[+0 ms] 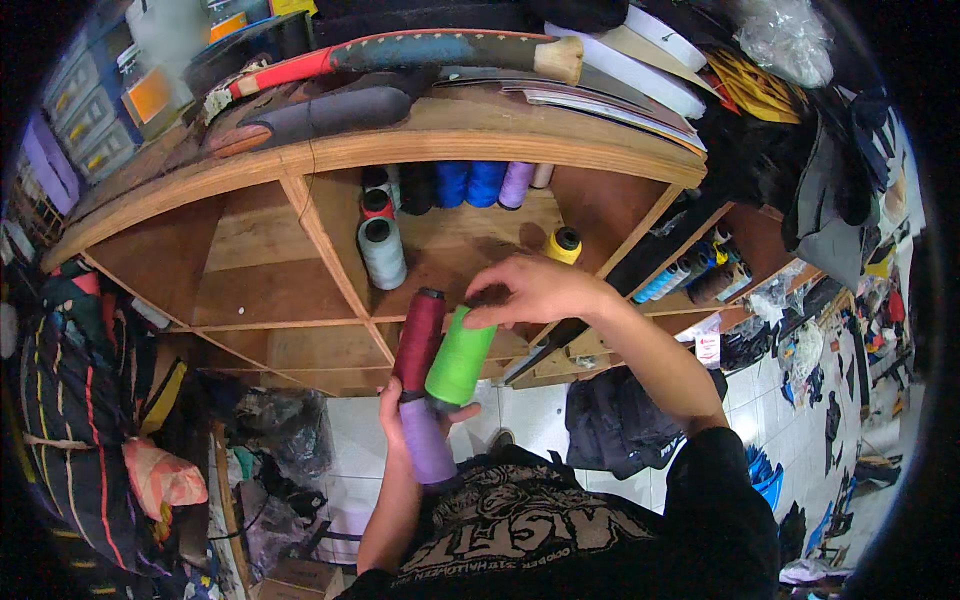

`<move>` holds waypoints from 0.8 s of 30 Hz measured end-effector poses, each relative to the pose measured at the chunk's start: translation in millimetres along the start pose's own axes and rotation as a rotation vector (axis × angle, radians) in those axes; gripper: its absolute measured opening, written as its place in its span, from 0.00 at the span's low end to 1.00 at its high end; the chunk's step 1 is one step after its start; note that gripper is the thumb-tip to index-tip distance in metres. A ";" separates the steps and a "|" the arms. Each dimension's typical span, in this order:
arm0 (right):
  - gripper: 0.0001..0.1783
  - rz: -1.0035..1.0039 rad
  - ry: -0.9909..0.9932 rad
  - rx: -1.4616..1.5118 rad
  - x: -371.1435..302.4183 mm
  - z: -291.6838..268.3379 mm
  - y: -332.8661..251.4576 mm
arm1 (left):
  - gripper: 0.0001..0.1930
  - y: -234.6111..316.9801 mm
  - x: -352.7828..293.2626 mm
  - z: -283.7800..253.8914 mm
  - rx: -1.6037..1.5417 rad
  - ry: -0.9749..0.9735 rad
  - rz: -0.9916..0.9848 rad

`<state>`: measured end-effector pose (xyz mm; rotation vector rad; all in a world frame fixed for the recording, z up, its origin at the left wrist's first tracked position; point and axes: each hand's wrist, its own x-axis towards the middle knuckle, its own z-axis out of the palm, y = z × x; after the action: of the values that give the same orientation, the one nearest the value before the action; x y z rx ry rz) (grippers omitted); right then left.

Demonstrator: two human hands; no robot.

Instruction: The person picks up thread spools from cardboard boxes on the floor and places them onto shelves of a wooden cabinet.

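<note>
My left hand is closed around a maroon thread cone and a purple thread cone, held end to end in front of the shelf. Its fingertips show below a bright green thread cone tilted beside them. With curled fingers, my right hand grips the upper end of the green cone. Inside the compartment behind, a pale blue-grey cone stands at the left and a yellow cone at the right, near my right wrist. Blue cones and a lilac cone line the back.
The wooden shelf's top edge and dividers frame the compartments. More cones fill a compartment at right. A long curved red and blue object lies on top. A black bag rests on the tiled floor; striped fabric stands left.
</note>
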<state>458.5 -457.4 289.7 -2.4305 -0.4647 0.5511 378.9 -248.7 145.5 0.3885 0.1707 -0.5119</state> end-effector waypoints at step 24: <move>0.23 0.052 1.208 -0.862 83.8 -104.6 147.4 | 0.39 2.7 2.9 -22.4 -0.052 -0.255 -0.055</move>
<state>609.5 -581.8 252.3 -2.9481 -0.0795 -1.3358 381.3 -238.8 125.2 0.2657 -0.0520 -0.6056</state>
